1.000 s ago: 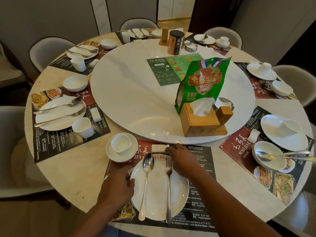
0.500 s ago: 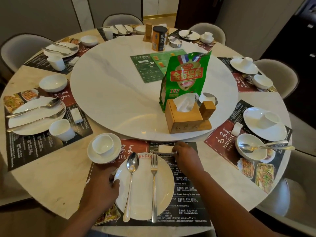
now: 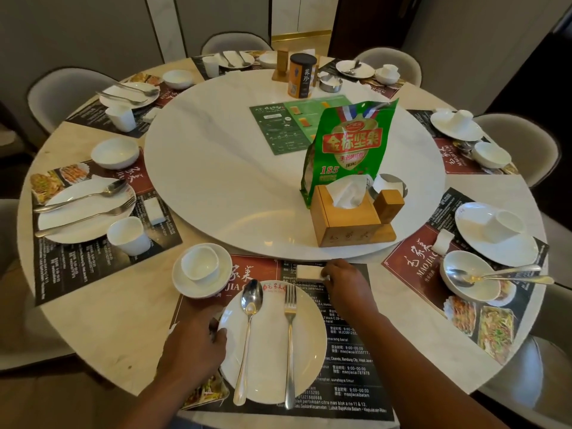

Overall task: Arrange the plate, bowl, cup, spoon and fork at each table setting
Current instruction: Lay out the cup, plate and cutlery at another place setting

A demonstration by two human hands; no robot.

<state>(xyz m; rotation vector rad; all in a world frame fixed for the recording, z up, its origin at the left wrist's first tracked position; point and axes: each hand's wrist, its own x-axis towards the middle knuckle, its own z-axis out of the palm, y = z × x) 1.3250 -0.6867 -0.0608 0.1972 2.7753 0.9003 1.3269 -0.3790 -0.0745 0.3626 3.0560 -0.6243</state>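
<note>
Because the spoon (image 3: pixel 246 345) and fork (image 3: pixel 290 345) lie loose, side by side, on the plate (image 3: pixel 269 360) at the lower centre of the frame, an abrupt pull or tilt of that plate would likely slide them onto the placemat (image 3: pixel 343 354). The plate's left rim is gripped by the fingers (image 3: pixel 220 335) of the left hand (image 3: pixel 192 345), which curl round it. Just above the plate's upper right edge, the right hand (image 3: pixel 343 281) pinches a small white packet (image 3: pixel 309 271) in its fingers, near the fork tines but apart from them; a careless sweep could skew the fork.
</note>
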